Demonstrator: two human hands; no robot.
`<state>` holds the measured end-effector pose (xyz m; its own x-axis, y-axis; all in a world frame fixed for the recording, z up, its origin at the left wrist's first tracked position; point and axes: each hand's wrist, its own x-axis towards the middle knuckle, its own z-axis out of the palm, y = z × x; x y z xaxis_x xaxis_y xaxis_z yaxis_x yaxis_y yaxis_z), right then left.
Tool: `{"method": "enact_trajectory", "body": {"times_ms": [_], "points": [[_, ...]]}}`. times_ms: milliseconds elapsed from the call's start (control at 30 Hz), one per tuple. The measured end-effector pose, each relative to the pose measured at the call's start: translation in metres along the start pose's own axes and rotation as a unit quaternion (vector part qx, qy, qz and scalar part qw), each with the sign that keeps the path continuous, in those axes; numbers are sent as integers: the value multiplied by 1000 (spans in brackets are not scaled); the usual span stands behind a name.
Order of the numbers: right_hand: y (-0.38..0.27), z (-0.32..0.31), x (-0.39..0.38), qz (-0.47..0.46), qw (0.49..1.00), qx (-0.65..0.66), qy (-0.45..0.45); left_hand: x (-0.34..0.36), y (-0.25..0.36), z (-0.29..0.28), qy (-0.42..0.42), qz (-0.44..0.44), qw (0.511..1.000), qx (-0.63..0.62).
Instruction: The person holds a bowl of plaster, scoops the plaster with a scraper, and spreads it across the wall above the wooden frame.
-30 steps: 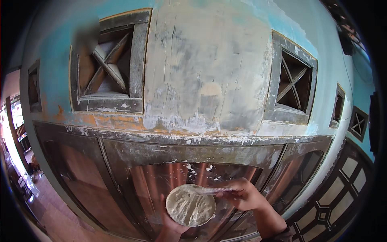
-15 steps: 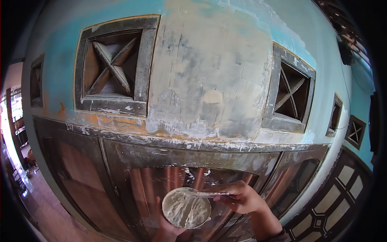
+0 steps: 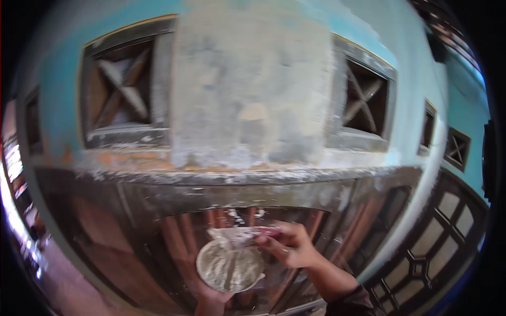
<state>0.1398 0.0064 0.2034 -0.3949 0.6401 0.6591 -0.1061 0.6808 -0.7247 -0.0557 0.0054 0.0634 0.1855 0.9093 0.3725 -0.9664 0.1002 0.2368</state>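
Observation:
A round tub of whitish putty (image 3: 230,269) rests in my left hand (image 3: 211,291), whose fingers wrap round its side and underneath. Pinched in my right hand (image 3: 290,245) is a putty knife (image 3: 245,236) with a reddish handle. Its blade, smeared with pale putty, lies over the far rim of the tub. Grooves run through the putty's surface. Ahead is a patched wall (image 3: 250,79), grey-white with turquoise paint around it.
Two framed vents with crossed slats, a left vent (image 3: 122,84) and a right vent (image 3: 363,97), flank the patch. Below runs a dark wooden frame (image 3: 237,196) with glass panes, splashed white. A panelled door (image 3: 421,258) stands at right; tiled floor (image 3: 74,279) shows at left.
The putty knife has come up out of the tub and turned, its coated blade now showing broadside. The view has shifted, so the wall sits further left and higher.

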Motion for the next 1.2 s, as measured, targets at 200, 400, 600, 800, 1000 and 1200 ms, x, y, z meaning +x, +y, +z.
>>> {"method": "enact_trajectory", "body": {"times_ms": [200,400,600,800,1000,1200], "points": [[-4,-5,-1,52,998,41,-9,4,-6,-7,-27,-18,999,25],[-7,-21,-16,45,998,22,-39,9,-25,-63,81,38,992,87],[-20,-31,-26,60,996,47,47,14,-38,22,21,-50,998,14],[2,-45,-47,16,997,20,75,19,-56,20,28,-70,997,-10],[-17,-71,-47,108,863,389,303,25,-83,0,75,-92,993,-17],[-2,-122,-57,-127,920,102,357,34,-110,20,29,-107,994,-25]]}}
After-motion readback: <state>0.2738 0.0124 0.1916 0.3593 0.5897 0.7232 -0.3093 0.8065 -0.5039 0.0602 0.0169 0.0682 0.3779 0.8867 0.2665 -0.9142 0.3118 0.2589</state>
